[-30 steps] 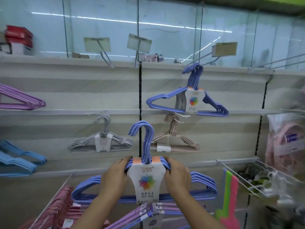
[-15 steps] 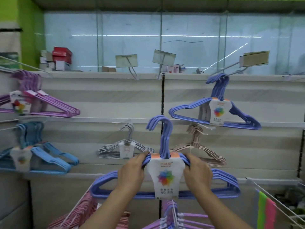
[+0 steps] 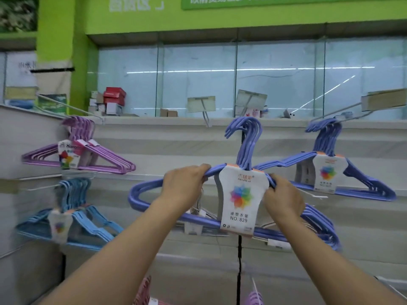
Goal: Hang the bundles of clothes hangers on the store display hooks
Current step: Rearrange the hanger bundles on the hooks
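Since a second ago the blue hanger bundle [image 3: 240, 194] has gone up, hook tops now level with the upper shelf edge. Left hand [image 3: 185, 186] and right hand [image 3: 284, 199] each grip a shoulder beside the label. Risk imo: the stacked hook tops fan out, so some could miss the display hook [image 3: 207, 118]. Behind is a pale slat wall [image 3: 176, 146], glass and green wall above.

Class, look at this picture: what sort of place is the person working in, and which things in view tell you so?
Most likely a shop's housewares aisle. Labelled bundles of purple plastic hangers and light-blue plastic hangers hang from wire display hooks with blank price-tag holders; both hands hold up a periwinkle bundle labelled NO. 829.
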`<state>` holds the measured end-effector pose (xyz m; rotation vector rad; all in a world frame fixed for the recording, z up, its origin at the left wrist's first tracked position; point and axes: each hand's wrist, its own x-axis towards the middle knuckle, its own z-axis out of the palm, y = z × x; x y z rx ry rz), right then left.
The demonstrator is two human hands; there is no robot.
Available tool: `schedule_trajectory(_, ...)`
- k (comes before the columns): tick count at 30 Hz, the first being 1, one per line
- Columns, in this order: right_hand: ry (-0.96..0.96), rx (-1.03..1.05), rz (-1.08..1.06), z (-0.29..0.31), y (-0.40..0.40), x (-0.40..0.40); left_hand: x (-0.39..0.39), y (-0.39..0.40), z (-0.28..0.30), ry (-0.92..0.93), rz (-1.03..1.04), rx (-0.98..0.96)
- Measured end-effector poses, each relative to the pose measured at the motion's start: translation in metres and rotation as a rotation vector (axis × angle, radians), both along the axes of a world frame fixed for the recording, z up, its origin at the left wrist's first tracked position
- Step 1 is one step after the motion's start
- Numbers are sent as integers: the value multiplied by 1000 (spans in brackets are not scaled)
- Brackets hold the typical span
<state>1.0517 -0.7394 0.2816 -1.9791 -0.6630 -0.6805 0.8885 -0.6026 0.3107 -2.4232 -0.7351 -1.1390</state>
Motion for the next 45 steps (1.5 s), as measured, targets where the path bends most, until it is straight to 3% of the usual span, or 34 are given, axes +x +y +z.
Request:
schedule_trajectory(5,48,86,32,27,40,0,4,32,40,-49,72,159)
schedule_trajectory(14,170,99,10,55,106,18,33,98,72,-88,25,120)
schedule_trajectory(27,167,104,20,79,165,44,67,163,84,-160,69,128)
schedule_trajectory(33,128,88,21,74,194,52,66,187,68,-255,86,113)
schedule_trajectory(45,-186,-81,15,78,209,69,78,221,40,-207,102,25)
